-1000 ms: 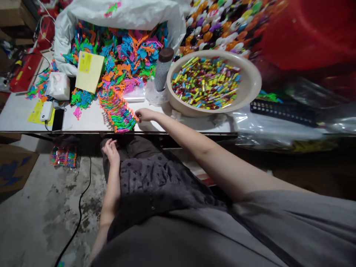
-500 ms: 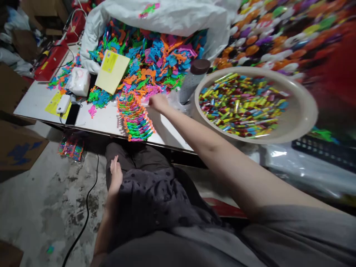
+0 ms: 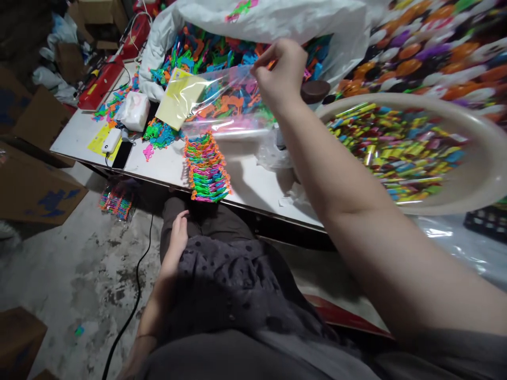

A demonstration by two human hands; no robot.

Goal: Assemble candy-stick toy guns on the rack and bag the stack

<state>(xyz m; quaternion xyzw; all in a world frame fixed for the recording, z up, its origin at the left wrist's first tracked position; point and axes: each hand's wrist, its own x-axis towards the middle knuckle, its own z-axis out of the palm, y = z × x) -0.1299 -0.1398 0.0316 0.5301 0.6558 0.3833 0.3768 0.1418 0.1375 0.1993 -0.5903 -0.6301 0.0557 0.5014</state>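
Observation:
My right hand [image 3: 282, 71] is raised over the heap of colourful plastic pieces [image 3: 222, 105], its fingers pinched on a clear plastic bag [image 3: 237, 124]. The bag stretches from my fingertips to the left, down across the pieces and over part of the yellow paper pad [image 3: 180, 100]. Below it, a neat stack of the small plastic pieces [image 3: 208, 169] lies in rows at the table's front edge. My left hand [image 3: 179, 232] rests on my thigh, fingers stretched out, holding nothing.
A large basin [image 3: 491, 158] of wrapped sticks stands at the right, beside a brown-lidded bottle [image 3: 315, 91]. On the table's left are a tissue pack [image 3: 134, 111], a white power bank [image 3: 111, 140] and a phone [image 3: 122, 154]. Cardboard boxes [image 3: 39, 182] stand on the floor.
My right hand has risen from the tabletop and moved right, drawing the clear bag up with it. My left hand stays on my thigh. The view has shifted slightly.

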